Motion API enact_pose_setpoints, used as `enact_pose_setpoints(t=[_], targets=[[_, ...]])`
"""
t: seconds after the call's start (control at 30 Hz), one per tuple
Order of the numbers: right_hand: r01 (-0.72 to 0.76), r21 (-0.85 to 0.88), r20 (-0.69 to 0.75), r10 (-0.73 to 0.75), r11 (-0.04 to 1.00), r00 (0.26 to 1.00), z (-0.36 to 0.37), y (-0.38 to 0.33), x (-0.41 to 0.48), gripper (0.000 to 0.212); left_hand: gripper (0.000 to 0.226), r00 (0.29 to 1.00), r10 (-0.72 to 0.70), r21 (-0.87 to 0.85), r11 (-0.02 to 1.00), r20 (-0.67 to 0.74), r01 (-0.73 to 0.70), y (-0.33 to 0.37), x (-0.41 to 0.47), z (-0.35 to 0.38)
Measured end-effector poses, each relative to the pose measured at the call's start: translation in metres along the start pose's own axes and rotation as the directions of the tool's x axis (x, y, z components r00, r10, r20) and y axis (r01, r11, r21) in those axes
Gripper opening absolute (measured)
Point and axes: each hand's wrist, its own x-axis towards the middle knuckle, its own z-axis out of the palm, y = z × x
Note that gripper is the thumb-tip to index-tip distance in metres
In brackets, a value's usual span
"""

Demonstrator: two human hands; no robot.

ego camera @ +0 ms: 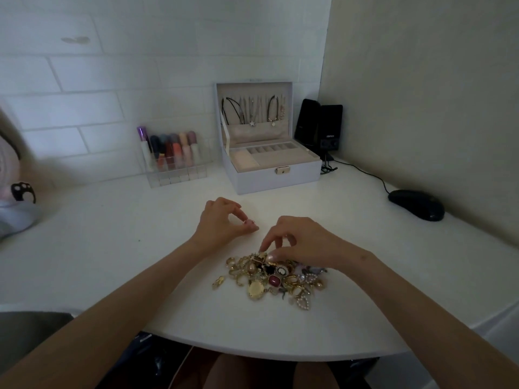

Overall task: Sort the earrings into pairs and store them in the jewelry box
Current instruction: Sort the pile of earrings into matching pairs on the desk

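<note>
A heap of gold, pearl and stone earrings lies on the white desk in front of me. My left hand hovers just behind the heap and pinches one small pinkish earring between thumb and forefinger. My right hand reaches down into the back of the heap, its thumb and fingertips closing on a gold piece there. The white jewelry box stands open at the back of the desk, its lid upright with necklaces hanging inside and its beige compartments showing.
A clear organizer of lipsticks stands left of the box. Black speakers sit in the corner, a cable runs to a black mouse at right. A plush toy lies at far left. The desk's curved front edge is near me.
</note>
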Motion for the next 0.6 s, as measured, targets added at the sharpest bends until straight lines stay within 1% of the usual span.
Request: enact_pose_setpoints(t=[0.1, 0.17, 0.23, 0.43, 0.47, 0.5, 0.53, 0.57, 0.6], targets=[[0.120, -0.016, 0.095, -0.118, 0.993, 0.988, 0.005, -0.014, -0.005, 0.021, 0.029, 1.000, -0.022, 0.025, 0.999, 0.003, 0.022, -0.005, 0.004, 0.007], [0.227, -0.133, 0.128, -0.210, 0.965, 0.969, 0.013, -0.019, -0.008, 0.030, 0.027, 0.999, -0.037, 0.015, 0.999, 0.002, 0.037, -0.007, 0.005, 0.010], [0.291, -0.236, 0.112, -0.272, 0.927, 0.956, 0.020, -0.019, -0.009, 0.035, 0.027, 0.999, -0.046, 0.013, 0.999, 0.006, 0.046, -0.008, 0.006, 0.012], [0.375, -0.194, 0.022, -0.378, 0.906, 0.926, 0.026, -0.013, -0.009, 0.018, 0.030, 0.997, -0.063, 0.020, 0.998, 0.042, 0.062, -0.011, 0.008, 0.015], [0.382, -0.175, 0.001, -0.388, 0.907, 0.922, 0.026, -0.013, -0.010, 0.015, 0.029, 0.997, -0.056, 0.018, 0.998, 0.060, 0.055, -0.012, 0.009, 0.014], [0.378, -0.117, -0.033, -0.384, 0.918, 0.923, 0.025, -0.014, -0.010, 0.013, 0.025, 0.997, -0.042, 0.009, 0.999, 0.069, 0.042, -0.012, 0.010, 0.012], [0.350, -0.013, -0.080, -0.349, 0.937, 0.934, 0.022, -0.014, -0.009, 0.011, 0.019, 0.998, -0.027, -0.004, 1.000, 0.063, 0.027, -0.012, 0.011, 0.010], [0.293, 0.116, -0.135, -0.277, 0.949, 0.951, 0.017, -0.014, -0.007, 0.009, 0.014, 0.999, -0.016, -0.024, 1.000, 0.047, 0.018, -0.011, 0.011, 0.008], [0.217, 0.239, -0.186, -0.174, 0.946, 0.967, 0.010, -0.011, -0.004, 0.009, 0.013, 0.999, -0.018, -0.046, 0.999, 0.040, 0.020, -0.009, 0.011, 0.007]])
